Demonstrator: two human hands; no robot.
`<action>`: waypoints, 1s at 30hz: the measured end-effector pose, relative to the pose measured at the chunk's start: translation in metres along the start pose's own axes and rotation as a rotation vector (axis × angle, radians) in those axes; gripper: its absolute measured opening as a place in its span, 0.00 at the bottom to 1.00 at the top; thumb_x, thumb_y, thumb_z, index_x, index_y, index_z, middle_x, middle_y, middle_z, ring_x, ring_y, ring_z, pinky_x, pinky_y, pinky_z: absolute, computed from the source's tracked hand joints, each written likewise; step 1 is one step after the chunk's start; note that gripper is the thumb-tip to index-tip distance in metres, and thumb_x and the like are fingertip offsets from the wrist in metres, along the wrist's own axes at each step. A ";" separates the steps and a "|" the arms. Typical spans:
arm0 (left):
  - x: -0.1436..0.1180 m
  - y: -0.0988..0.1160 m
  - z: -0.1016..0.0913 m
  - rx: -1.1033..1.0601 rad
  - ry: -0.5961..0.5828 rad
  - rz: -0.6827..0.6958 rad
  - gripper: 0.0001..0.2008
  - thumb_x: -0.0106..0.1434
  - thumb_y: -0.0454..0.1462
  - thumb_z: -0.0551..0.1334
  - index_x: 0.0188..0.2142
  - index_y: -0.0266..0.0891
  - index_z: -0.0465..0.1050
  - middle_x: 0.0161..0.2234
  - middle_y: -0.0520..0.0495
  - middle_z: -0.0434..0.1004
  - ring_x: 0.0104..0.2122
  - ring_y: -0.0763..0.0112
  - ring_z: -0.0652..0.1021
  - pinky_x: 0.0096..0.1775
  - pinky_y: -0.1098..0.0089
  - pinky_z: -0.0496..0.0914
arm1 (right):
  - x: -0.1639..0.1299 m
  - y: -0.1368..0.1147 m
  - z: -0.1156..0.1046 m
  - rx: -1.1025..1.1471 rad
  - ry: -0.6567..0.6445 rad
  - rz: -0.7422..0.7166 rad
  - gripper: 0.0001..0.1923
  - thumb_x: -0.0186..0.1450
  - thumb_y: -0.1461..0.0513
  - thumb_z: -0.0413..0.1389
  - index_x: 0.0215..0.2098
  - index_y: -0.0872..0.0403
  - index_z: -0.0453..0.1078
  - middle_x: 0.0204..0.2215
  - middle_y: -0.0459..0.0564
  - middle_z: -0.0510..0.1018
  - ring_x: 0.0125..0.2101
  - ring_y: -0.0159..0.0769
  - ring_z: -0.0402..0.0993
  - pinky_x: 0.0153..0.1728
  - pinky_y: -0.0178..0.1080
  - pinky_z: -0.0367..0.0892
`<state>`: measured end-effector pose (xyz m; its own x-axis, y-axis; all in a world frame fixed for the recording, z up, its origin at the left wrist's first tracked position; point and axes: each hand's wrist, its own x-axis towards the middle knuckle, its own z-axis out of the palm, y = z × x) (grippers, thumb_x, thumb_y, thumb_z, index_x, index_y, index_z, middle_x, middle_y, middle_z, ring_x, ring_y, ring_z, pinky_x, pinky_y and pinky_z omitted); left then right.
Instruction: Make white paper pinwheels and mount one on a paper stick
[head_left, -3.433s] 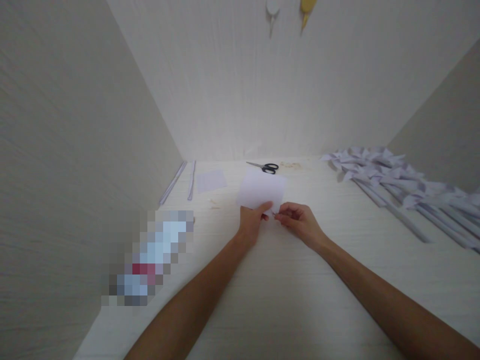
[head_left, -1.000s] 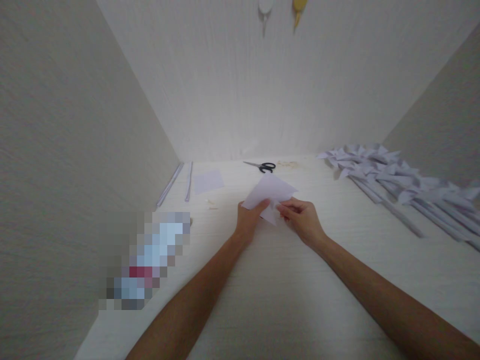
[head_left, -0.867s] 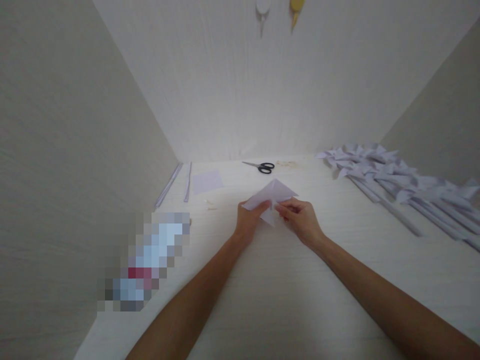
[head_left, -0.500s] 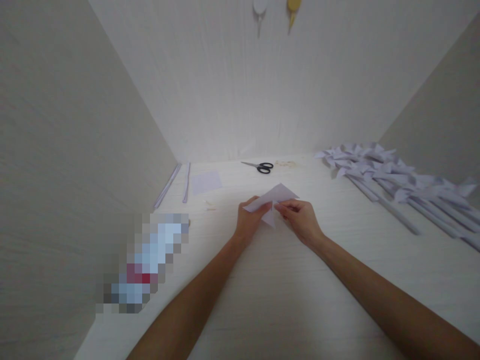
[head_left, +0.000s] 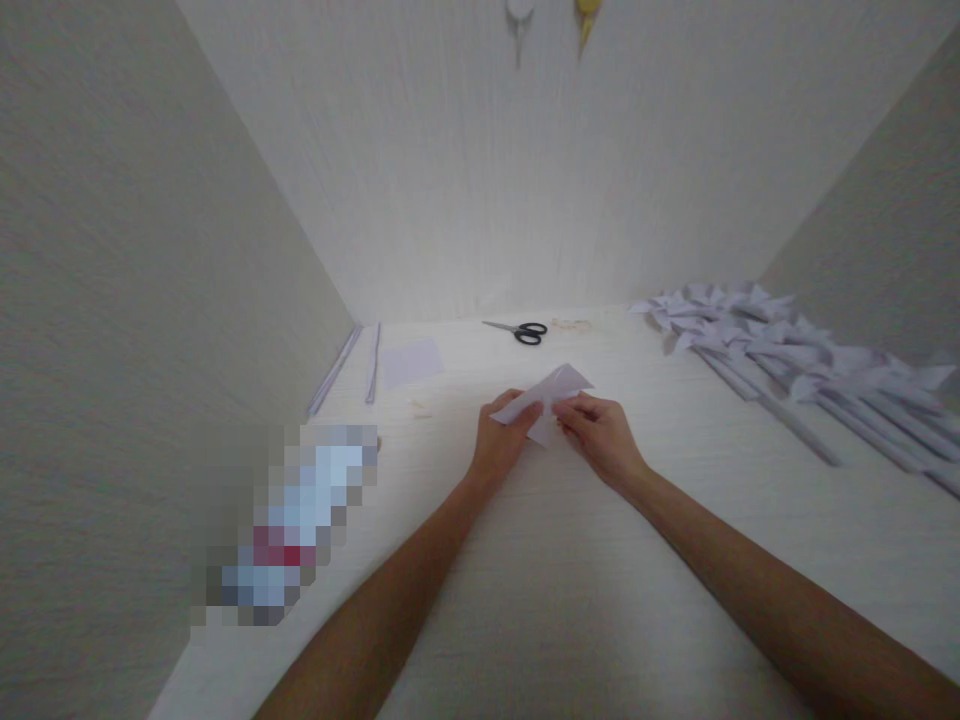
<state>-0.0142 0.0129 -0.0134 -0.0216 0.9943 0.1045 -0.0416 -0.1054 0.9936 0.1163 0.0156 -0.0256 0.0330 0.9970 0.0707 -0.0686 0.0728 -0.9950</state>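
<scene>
My left hand [head_left: 501, 435] is closed on a pale sheet of paper [head_left: 559, 383], its thumb pressed on the near side. The sheet is cut and partly bent, with one point up and to the right and another hanging below the thumb. From the right, my right hand [head_left: 598, 432] pinches a near flap of the same sheet, close to its middle. Its fingertips almost meet my left thumb. Whether a small piece is also between the right fingers, I cannot tell. Both hands are just above the white table [head_left: 517, 600].
Black-handled scissors [head_left: 529, 332] lie at the back beside small pale bits [head_left: 574, 326]. A flat paper square [head_left: 412, 363], thin paper rolls [head_left: 335, 370] and small sticks [head_left: 421, 410] lie left. Near them is a blurred-out object [head_left: 300, 530]. Several paper pinwheels [head_left: 750, 330] are piled right.
The sheet has tilted a little and its upper right point has shifted slightly left. My right fingertips have moved slightly up and right, still pinched. Nothing else has moved.
</scene>
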 end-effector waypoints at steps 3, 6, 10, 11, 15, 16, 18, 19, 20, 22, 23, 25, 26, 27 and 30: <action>0.000 0.002 0.000 0.049 -0.038 0.038 0.07 0.50 0.38 0.60 0.24 0.35 0.71 0.23 0.51 0.70 0.24 0.76 0.69 0.27 0.75 0.63 | 0.001 0.002 -0.001 -0.027 0.006 -0.009 0.10 0.50 0.58 0.58 0.18 0.58 0.69 0.14 0.43 0.66 0.17 0.25 0.58 0.18 0.31 0.51; -0.001 0.004 0.000 0.080 -0.058 0.072 0.07 0.51 0.38 0.59 0.25 0.35 0.72 0.24 0.51 0.71 0.25 0.76 0.70 0.27 0.76 0.63 | 0.001 0.002 -0.001 -0.039 0.011 -0.011 0.10 0.50 0.57 0.58 0.19 0.57 0.69 0.14 0.42 0.66 0.17 0.25 0.58 0.18 0.31 0.52; -0.002 0.005 0.001 0.119 -0.053 0.084 0.07 0.51 0.38 0.59 0.23 0.36 0.72 0.24 0.51 0.71 0.24 0.76 0.70 0.27 0.76 0.63 | 0.000 0.002 0.000 -0.056 0.018 -0.014 0.10 0.50 0.57 0.58 0.19 0.57 0.70 0.14 0.42 0.66 0.17 0.25 0.57 0.18 0.31 0.51; -0.002 0.005 0.002 0.127 -0.044 0.075 0.07 0.51 0.38 0.59 0.22 0.36 0.71 0.24 0.51 0.71 0.24 0.76 0.70 0.26 0.76 0.63 | -0.001 0.002 0.000 -0.061 0.022 -0.016 0.11 0.50 0.57 0.58 0.19 0.57 0.70 0.14 0.42 0.66 0.17 0.25 0.57 0.18 0.31 0.51; -0.003 0.005 0.004 0.112 0.030 -0.009 0.08 0.48 0.39 0.61 0.23 0.34 0.71 0.21 0.51 0.71 0.22 0.76 0.69 0.24 0.75 0.62 | -0.002 -0.002 0.001 -0.078 0.042 -0.014 0.11 0.49 0.56 0.58 0.21 0.57 0.71 0.13 0.42 0.65 0.16 0.25 0.56 0.17 0.32 0.49; -0.003 0.005 0.004 0.101 0.046 -0.034 0.08 0.47 0.39 0.61 0.23 0.34 0.71 0.21 0.51 0.71 0.21 0.76 0.69 0.24 0.74 0.62 | -0.003 -0.003 0.002 -0.080 0.047 -0.012 0.11 0.48 0.56 0.58 0.21 0.57 0.71 0.13 0.42 0.65 0.16 0.25 0.56 0.17 0.32 0.49; -0.003 0.005 0.004 0.085 0.060 -0.065 0.09 0.46 0.39 0.62 0.22 0.33 0.70 0.20 0.50 0.71 0.21 0.75 0.69 0.23 0.74 0.62 | -0.004 -0.004 0.002 -0.081 0.059 -0.011 0.11 0.48 0.56 0.59 0.22 0.58 0.71 0.13 0.42 0.65 0.16 0.25 0.55 0.17 0.32 0.50; -0.003 0.004 0.003 0.081 0.056 -0.068 0.09 0.46 0.39 0.62 0.22 0.33 0.70 0.20 0.50 0.71 0.21 0.76 0.69 0.23 0.74 0.62 | -0.004 -0.004 0.002 -0.080 0.064 -0.013 0.11 0.48 0.56 0.59 0.22 0.58 0.70 0.13 0.41 0.64 0.16 0.24 0.55 0.17 0.32 0.50; -0.002 0.004 0.003 0.079 0.046 -0.068 0.09 0.46 0.40 0.62 0.22 0.33 0.70 0.20 0.51 0.70 0.20 0.76 0.68 0.23 0.74 0.62 | -0.004 -0.003 0.002 -0.077 0.069 -0.016 0.11 0.48 0.56 0.58 0.21 0.57 0.70 0.13 0.41 0.64 0.16 0.24 0.56 0.18 0.32 0.51; -0.002 0.003 0.002 0.083 0.024 -0.064 0.10 0.47 0.40 0.61 0.20 0.34 0.69 0.18 0.52 0.68 0.19 0.77 0.67 0.21 0.75 0.61 | -0.004 -0.003 0.002 -0.072 0.075 -0.022 0.11 0.48 0.56 0.58 0.21 0.57 0.70 0.14 0.41 0.65 0.17 0.25 0.56 0.18 0.32 0.51; -0.002 0.003 0.001 0.086 0.016 -0.061 0.10 0.47 0.41 0.61 0.20 0.34 0.68 0.17 0.53 0.67 0.18 0.78 0.66 0.21 0.75 0.60 | -0.003 -0.002 0.002 -0.069 0.077 -0.025 0.11 0.48 0.56 0.58 0.20 0.57 0.69 0.14 0.41 0.65 0.17 0.25 0.57 0.18 0.32 0.51; -0.002 0.002 0.001 0.089 0.003 -0.051 0.11 0.48 0.41 0.61 0.19 0.34 0.67 0.17 0.53 0.66 0.18 0.78 0.65 0.20 0.76 0.59 | -0.003 -0.001 0.001 -0.066 0.080 -0.029 0.11 0.48 0.56 0.58 0.20 0.57 0.69 0.14 0.41 0.65 0.17 0.25 0.57 0.18 0.32 0.51; -0.002 0.002 0.001 0.091 -0.002 -0.043 0.11 0.48 0.42 0.60 0.19 0.34 0.68 0.17 0.53 0.66 0.18 0.78 0.66 0.20 0.76 0.59 | -0.003 -0.001 0.001 -0.067 0.083 -0.030 0.11 0.48 0.56 0.58 0.20 0.57 0.69 0.14 0.41 0.65 0.17 0.25 0.57 0.18 0.32 0.51; -0.002 0.003 0.001 0.092 -0.007 -0.034 0.11 0.48 0.42 0.60 0.20 0.34 0.68 0.17 0.53 0.66 0.18 0.78 0.66 0.20 0.76 0.59 | -0.003 -0.001 0.001 -0.069 0.087 -0.031 0.11 0.48 0.56 0.58 0.20 0.57 0.69 0.14 0.41 0.65 0.17 0.25 0.56 0.18 0.32 0.51; -0.003 0.004 0.002 0.106 -0.032 -0.013 0.10 0.49 0.41 0.60 0.21 0.34 0.69 0.18 0.53 0.66 0.18 0.78 0.66 0.20 0.76 0.60 | -0.003 -0.001 0.001 -0.080 0.101 -0.034 0.11 0.49 0.56 0.58 0.19 0.57 0.69 0.13 0.41 0.64 0.16 0.25 0.55 0.17 0.32 0.50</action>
<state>-0.0120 0.0094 -0.0092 0.0103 0.9958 0.0913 0.0641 -0.0918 0.9937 0.1151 0.0126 -0.0242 0.1345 0.9857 0.1014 0.0136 0.1005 -0.9948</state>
